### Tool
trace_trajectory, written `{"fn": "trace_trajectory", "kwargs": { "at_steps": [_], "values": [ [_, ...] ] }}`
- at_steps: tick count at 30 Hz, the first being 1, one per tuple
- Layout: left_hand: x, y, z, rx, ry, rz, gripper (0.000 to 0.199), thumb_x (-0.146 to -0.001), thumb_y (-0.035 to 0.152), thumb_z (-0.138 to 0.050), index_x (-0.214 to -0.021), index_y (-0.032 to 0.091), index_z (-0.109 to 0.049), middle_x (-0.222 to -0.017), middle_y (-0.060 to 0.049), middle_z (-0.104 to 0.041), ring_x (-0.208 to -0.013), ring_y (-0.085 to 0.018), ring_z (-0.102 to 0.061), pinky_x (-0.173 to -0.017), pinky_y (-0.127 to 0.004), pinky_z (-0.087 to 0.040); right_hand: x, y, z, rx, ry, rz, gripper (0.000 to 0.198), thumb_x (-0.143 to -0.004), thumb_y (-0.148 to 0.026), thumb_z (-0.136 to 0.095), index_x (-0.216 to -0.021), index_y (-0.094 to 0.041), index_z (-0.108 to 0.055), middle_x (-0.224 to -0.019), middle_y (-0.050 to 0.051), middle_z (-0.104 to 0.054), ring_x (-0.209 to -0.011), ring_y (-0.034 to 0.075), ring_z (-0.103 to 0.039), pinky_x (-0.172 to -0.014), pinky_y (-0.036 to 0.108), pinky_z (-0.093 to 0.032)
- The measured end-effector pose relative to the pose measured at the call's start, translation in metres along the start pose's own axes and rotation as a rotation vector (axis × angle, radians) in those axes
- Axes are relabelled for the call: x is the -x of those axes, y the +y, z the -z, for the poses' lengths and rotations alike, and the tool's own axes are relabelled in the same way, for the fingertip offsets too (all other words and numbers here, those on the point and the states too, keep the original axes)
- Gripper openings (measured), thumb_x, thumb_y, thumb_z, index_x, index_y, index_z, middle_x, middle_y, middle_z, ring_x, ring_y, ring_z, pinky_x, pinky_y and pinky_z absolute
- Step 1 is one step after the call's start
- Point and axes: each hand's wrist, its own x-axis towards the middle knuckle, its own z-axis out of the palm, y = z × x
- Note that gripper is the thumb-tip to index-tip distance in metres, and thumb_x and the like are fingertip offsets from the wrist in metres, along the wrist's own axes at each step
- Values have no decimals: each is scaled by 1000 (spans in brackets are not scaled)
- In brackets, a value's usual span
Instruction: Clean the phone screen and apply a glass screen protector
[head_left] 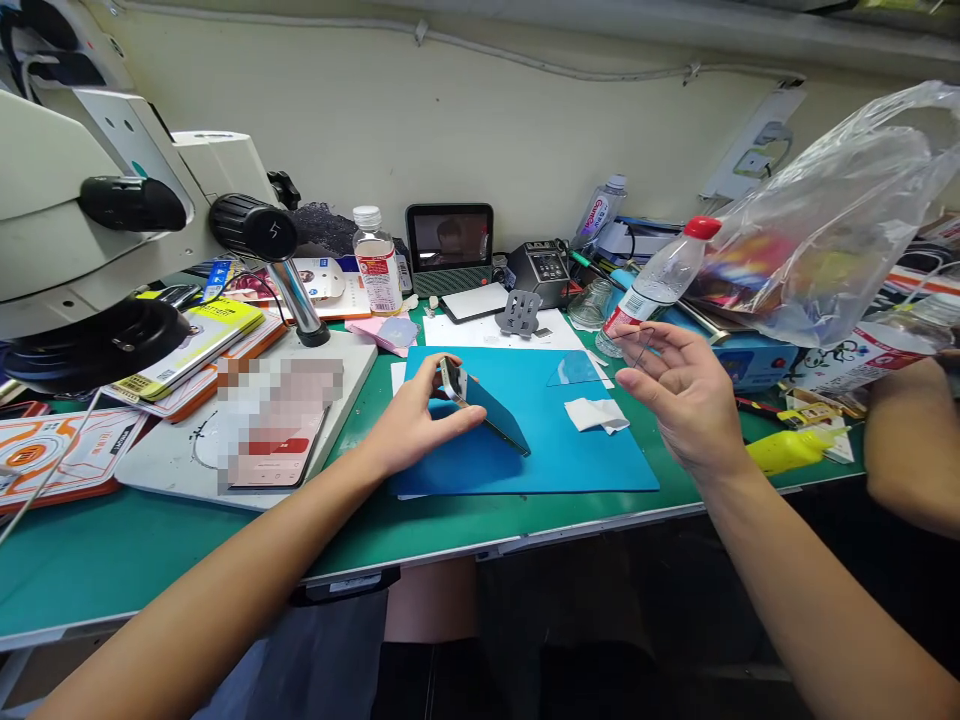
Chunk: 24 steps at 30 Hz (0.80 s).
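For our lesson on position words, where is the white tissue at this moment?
In the head view, the white tissue lies on the right part of the blue mat, just this side of the clear sheet and left of the right hand.

Phone (452, 382) edge shiny, metal-looking. Blue mat (592, 465) smooth, kinda matt. White wipe (598, 414) matt, creased. Plastic bag (832, 230) glossy, crinkly. Microscope post (298, 298) mirror-shiny metal.

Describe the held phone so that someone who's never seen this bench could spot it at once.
On the green bench, find the blue mat in the middle. Over it, the left hand holds the phone tilted, by its upper end. Unlike the lit phone lying flat on the pale microscope base to the left, this one is dark and held up.
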Motion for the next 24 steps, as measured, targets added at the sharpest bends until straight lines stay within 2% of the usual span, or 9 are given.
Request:
{"fn": "trace_trajectory", "kwargs": {
  "at_steps": [3,6,9,12,14,17,20,24],
  "values": [
    [1,0,3,69,-108,-18,61,-79,48,-77,-126,25,-45,-129,-9,-67,-114,-27,-66,-101,-42,-52,-4,11,-3,-117,65,-33,46,-74,-34,-85,-112,-28,-61,-127,5,-70,-130,29,-61,-120,53,-39],
    [3,2,4,80,-215,-55,63,-77,45,-81,-125,25,-45,-138,-10,-62,-118,-27,-65,-101,-40,-52,-10,12,-14,-226,10,-99,43,-74,-35,-85,-110,-29,-60,-124,5,-71,-129,28,-62,-120,52,-39],
    [3,1,4,4,-214,-36,62,-79,47,-78,-128,25,-49,-136,-10,-63,-118,-29,-64,-101,-41,-52,-23,11,-29,-285,-76,-157,46,-71,-37,-87,-107,-29,-59,-123,5,-73,-129,27,-62,-120,49,-38],
    [0,-3,3,-143,-188,-13,63,-79,52,-76,-129,23,-52,-128,-9,-65,-118,-31,-62,-101,-44,-51,-35,15,-39,-338,-154,-150,46,-72,-41,-86,-107,-28,-58,-130,7,-71,-132,25,-60,-119,47,-38],
    [-1,-6,2,-272,-161,-37,62,-77,55,-76,-125,22,-55,-123,-9,-64,-116,-31,-60,-100,-45,-50,-40,22,-39,-284,-238,-148,47,-76,-48,-82,-111,-29,-57,-138,8,-67,-135,25,-57,-118,47,-39],
    [-3,-9,0,-455,-151,-95,65,-73,63,-76,-118,20,-59,-114,-9,-62,-111,-32,-57,-96,-46,-51,-39,37,-25,-78,-381,-195,59,-75,-61,-78,-120,-27,-58,-140,14,-66,-137,28,-55,-115,53,-41],
    [-3,-12,-2,-561,-196,-130,68,-73,68,-74,-117,19,-60,-111,-9,-61,-109,-32,-54,-93,-47,-50,-36,50,-2,80,-450,-233,67,-72,-60,-81,-125,-23,-62,-137,18,-67,-135,34,-56,-112,60,-41],
    [-3,-13,-4,-626,-231,-160,69,-75,71,-70,-119,19,-61,-112,-9,-60,-108,-31,-52,-93,-48,-49,-35,60,22,286,-490,-224,72,-72,-60,-80,-132,-24,-65,-147,15,-60,-146,37,-42,-119,64,-28]
  ]
}}
